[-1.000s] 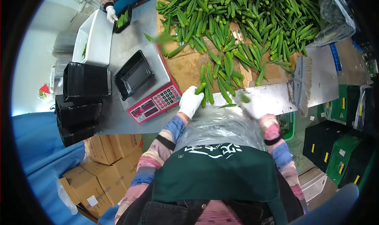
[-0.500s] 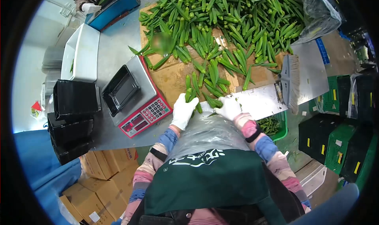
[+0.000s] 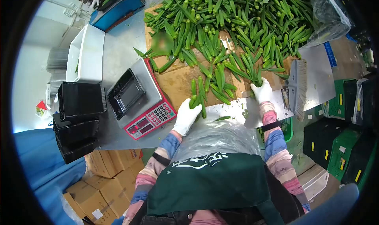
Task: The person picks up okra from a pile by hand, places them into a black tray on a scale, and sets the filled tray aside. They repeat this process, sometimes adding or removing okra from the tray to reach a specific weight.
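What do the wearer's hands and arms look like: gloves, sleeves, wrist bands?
The left hand and right hand are both gloved in white. The left sleeve and right sleeve are long knit, with broad stripes of pink, blue and cream. A black band circles each forearm. No other markings show.

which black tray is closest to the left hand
The single black tray sitting open on the scale, just beside the left hand, which grips okra. The other black trays are stacked at the far left edge of the table.
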`<state>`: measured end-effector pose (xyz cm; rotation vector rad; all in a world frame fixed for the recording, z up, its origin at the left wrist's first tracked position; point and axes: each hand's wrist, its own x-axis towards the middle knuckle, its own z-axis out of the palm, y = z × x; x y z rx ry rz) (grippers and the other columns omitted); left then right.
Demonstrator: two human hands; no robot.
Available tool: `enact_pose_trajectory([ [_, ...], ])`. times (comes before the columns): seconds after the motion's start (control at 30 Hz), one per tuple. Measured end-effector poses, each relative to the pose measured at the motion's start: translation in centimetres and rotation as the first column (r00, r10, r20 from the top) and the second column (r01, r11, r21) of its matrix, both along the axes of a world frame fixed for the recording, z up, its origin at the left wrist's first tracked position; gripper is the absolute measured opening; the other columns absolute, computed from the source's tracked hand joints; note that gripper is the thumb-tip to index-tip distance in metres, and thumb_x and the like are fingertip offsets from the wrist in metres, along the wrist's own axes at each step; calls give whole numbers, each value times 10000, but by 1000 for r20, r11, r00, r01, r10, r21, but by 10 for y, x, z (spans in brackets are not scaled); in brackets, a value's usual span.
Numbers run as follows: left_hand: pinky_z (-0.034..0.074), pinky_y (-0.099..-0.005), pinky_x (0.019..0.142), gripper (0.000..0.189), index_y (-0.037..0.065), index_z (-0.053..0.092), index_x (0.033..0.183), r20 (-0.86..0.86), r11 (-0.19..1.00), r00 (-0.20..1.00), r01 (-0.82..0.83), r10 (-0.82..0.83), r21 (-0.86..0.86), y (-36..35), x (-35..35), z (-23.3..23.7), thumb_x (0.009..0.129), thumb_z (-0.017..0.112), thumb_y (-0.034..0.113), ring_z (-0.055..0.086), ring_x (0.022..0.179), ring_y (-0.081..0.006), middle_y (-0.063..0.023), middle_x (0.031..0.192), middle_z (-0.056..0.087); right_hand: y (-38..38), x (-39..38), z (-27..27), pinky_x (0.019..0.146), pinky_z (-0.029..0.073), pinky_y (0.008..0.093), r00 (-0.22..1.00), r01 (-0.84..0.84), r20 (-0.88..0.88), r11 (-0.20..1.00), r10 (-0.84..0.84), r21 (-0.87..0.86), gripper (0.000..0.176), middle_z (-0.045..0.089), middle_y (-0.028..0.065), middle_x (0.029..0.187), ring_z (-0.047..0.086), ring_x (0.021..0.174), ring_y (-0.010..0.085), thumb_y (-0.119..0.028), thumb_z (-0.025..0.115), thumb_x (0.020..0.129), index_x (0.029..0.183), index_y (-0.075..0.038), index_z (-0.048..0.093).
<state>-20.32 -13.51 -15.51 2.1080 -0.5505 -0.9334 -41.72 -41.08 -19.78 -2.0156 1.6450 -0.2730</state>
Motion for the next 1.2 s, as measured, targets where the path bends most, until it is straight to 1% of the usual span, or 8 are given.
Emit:
enact_pose_trajectory([
  [0.17,527,-253,616,204,49,544,1059,-462,943,854,-318,239,-100,-16,27,61,910,652,136,654,729,-122,-65,900,680,-17,-22,32,972,503,406,999,-16,33,996,14,84,552,665,198,1167,638,1113,345,-256,766,739,1220,-38,607],
  [0.4,507,-276,545,283,21,554,1044,-158,931,970,-225,186,-286,-121,59,16,877,707,192,615,615,-139,-54,824,650,2,50,25,901,523,404,958,-204,153,950,244,-236,495,658,125,1103,644,1039,319,-202,769,731,1191,-122,604],
  [0.5,528,-310,566,380,4,560,1052,-22,995,995,-96,95,-5,-148,50,11,841,758,250,638,634,-164,-89,834,651,9,76,3,841,523,437,941,-332,-44,893,335,-305,515,627,136,996,632,941,333,-216,805,693,1154,-150,586],
  [0.67,473,-264,565,305,35,590,932,-375,944,925,-171,55,-283,-119,66,38,808,794,225,552,611,-100,-14,793,616,-1,62,36,863,539,432,980,-189,61,982,188,10,517,710,163,1023,679,992,335,-304,762,721,1175,-103,616],
  [0.87,496,-279,707,270,-8,625,1007,-112,987,987,-123,112,-103,-49,67,41,821,755,138,580,795,-99,-11,868,638,5,75,58,909,534,424,950,-250,228,957,214,147,629,706,210,1077,678,1027,365,-393,738,708,1253,-102,620],
  [1.0,515,-438,810,330,55,632,1011,216,992,973,-99,79,81,-46,38,-20,788,742,271,672,905,-369,-180,949,696,34,124,26,963,513,429,964,-255,143,937,226,240,782,682,206,1169,654,1098,368,-370,753,700,1399,-117,511],
  [1.1,525,-411,803,345,40,635,1026,341,963,937,-160,79,215,-62,27,-2,779,762,244,684,877,-326,-170,931,701,37,134,2,962,514,420,952,-256,228,936,202,241,752,682,208,1169,653,1091,370,-325,778,676,1351,-84,547],
  [1.2,529,-362,785,362,10,635,1016,158,986,973,-157,166,-64,-47,48,-5,761,794,213,677,845,-253,-133,907,702,18,117,-11,922,532,361,834,-328,535,901,134,284,611,719,175,1078,691,1012,306,-220,819,643,1193,-22,639],
])
